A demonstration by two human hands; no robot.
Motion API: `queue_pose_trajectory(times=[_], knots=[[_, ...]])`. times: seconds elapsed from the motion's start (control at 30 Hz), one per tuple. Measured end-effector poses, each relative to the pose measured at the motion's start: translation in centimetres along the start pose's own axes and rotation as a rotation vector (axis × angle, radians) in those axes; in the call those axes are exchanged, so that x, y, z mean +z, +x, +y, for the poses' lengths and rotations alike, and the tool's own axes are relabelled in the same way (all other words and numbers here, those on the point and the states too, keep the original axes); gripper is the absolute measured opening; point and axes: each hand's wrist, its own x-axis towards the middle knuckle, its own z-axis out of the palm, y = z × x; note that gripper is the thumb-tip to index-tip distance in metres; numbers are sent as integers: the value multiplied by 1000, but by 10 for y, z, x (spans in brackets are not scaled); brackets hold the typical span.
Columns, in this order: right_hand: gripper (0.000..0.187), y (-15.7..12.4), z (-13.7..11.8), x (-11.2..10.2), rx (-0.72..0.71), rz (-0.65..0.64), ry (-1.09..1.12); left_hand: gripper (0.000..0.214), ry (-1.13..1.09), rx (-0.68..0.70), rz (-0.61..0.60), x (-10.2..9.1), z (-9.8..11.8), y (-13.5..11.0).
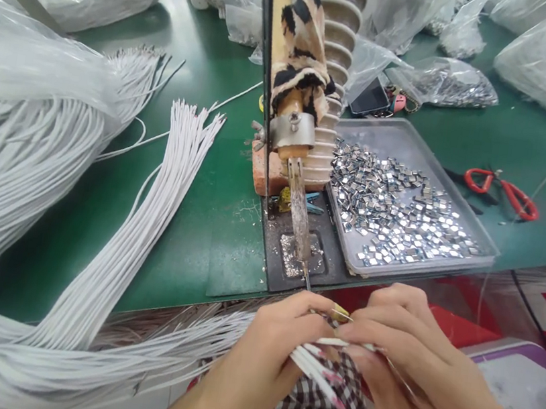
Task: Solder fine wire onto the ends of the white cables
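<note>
My left hand (279, 341) is closed around a bunch of white cables (313, 373), some with pinkish ends. My right hand (414, 360) meets it from the right, its thumb and fingers pinched at the end of one white cable that sticks out from the bunch. A thin silvery strand shows along the right palm. Just above my fingertips is the tip of a soldering iron (300, 215), clamped pointing downward. A yellowish covering (340, 313) is on a left fingertip. Small parts between the fingertips are hidden.
A clear tray (490, 252) of small shiny metal pieces (391, 194) stands right of the iron. Behind it lie red-handled pliers (501, 189), a phone (370, 98) and plastic bags. A ribbed hose (330, 50) rises behind the iron. Long white cable bundles (130, 239) cover the left side.
</note>
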Motion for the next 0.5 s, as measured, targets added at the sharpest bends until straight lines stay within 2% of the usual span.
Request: queue_pose_trajectory(times=[0.07, 0.13, 0.27, 0.37, 0.5], knots=[[14, -1, 0, -4, 6, 15, -10, 42, 44, -13, 2, 5, -4, -3], [14, -2, 2, -4, -2, 5, -28, 42, 46, -8, 61, 9, -7, -6], [17, -3, 5, 2, 16, -4, 8, 15, 4, 54, 265, 13, -6, -7], [18, -4, 5, 5, 137, 38, 140, 14, 55, 74, 359, 14, -2, -5], [28, -3, 5, 6, 280, -53, 391, 10, 71, 85, 417, 13, -1, -2]])
